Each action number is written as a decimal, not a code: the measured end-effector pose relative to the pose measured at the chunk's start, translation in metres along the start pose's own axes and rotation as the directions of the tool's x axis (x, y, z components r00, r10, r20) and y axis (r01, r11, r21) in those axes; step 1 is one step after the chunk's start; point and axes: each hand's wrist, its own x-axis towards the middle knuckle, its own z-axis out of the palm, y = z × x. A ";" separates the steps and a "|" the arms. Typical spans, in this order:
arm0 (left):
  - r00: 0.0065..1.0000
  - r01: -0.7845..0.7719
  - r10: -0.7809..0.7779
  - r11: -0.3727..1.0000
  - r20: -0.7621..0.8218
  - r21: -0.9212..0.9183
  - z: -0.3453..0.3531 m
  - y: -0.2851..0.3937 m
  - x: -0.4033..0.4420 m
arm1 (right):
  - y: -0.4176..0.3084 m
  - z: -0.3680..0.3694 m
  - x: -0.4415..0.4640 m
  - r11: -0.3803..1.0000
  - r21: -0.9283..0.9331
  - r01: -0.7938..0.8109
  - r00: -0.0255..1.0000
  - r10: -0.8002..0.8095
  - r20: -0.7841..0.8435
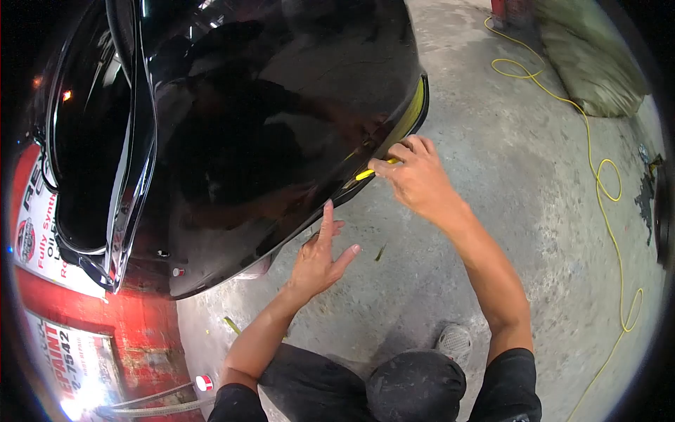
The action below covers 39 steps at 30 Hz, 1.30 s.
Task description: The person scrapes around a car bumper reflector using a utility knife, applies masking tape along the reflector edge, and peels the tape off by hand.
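Observation:
A glossy black car panel (281, 133) fills the upper middle, its lower edge curving up to the right. My right hand (418, 176) is closed around a slim yellow utility knife (365, 174), its thin tip pointing down-left at that edge. Beyond the hand, a yellow-green strip (411, 116) runs along the panel's edge, beside a black rim. My left hand (320, 260) has its index finger stretched out, the fingertip touching or almost touching the edge just left of the knife. Its thumb stands apart, and nothing is in it.
Grey concrete floor (450, 281) lies below, with small green scraps (232, 325) on it. A yellow cord (589, 141) winds down the right side, past a covered bundle (590, 63). At left are a red wall (140, 316) with signs and a bright lamp (74, 408).

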 end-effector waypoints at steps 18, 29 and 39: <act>0.998 0.054 -0.052 0.997 0.043 -0.051 0.008 0.001 0.007 | -0.003 0.013 -0.008 1.000 -0.011 -0.019 1.000 0.019 0.001; 0.987 -0.064 0.093 0.976 -0.129 0.209 0.014 -0.007 0.011 | -0.009 0.007 -0.002 0.999 -0.032 0.011 0.998 -0.009 0.059; 0.925 0.144 -0.232 0.947 -0.301 -0.287 0.016 0.003 0.006 | -0.003 0.008 -0.009 0.987 0.013 0.160 0.986 -0.159 -0.056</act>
